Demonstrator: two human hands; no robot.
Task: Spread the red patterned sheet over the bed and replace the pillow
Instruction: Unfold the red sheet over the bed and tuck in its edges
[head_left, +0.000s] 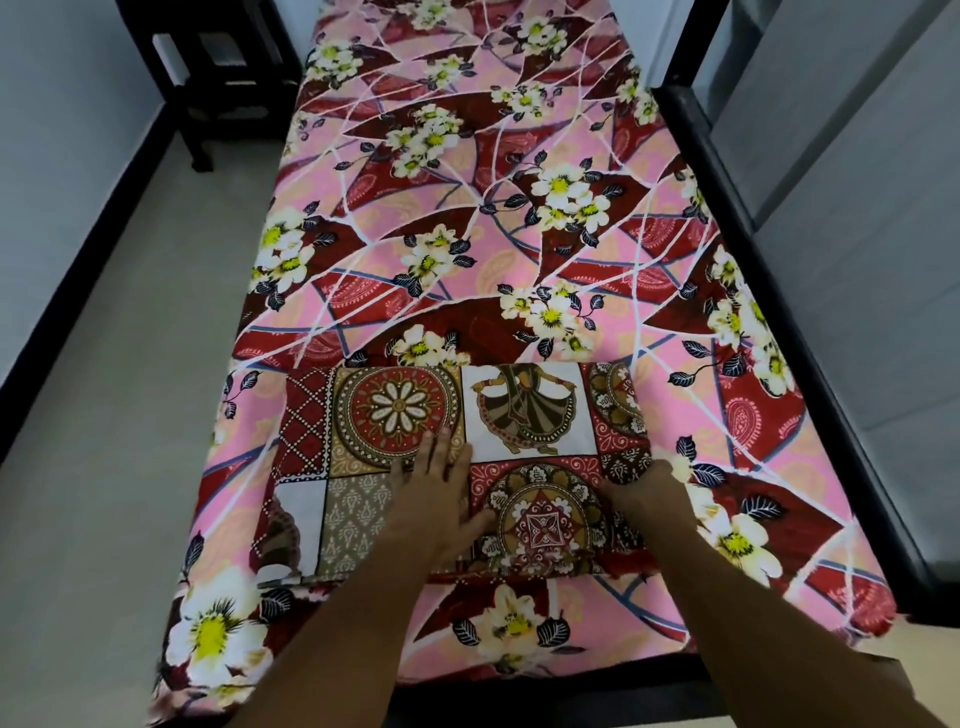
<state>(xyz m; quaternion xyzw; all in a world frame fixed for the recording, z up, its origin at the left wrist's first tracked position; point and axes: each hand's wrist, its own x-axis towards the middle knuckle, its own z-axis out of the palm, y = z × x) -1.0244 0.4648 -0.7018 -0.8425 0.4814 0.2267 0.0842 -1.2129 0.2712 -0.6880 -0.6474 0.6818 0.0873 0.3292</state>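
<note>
Observed sheet (467, 234) spread over bed (727, 171), pillow (530, 410) under flat, released left hand (436, 488); cannot tell right hand (649, 493) grip, fingers hidden.

Open floor (130, 364) left; black bed rail (698, 150) right.

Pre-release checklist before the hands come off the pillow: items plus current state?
1. Red and pink floral fabric sheet covers the bed to the far end: ok.
2. Sheet lies flat, with no big folds: ok.
3. Sheet's right edge along the black bed frame is tucked: cannot tell.
4. Rectangular patchwork-print pillow lies on the sheet at the near end: ok.
5. Pillow centred across the bed: not ok, it sits nearer the left edge.
6. Left hand rests flat on the pillow: ok. Right hand is at the pillow's right end with its fingers hidden, so its grip: cannot tell.
</note>
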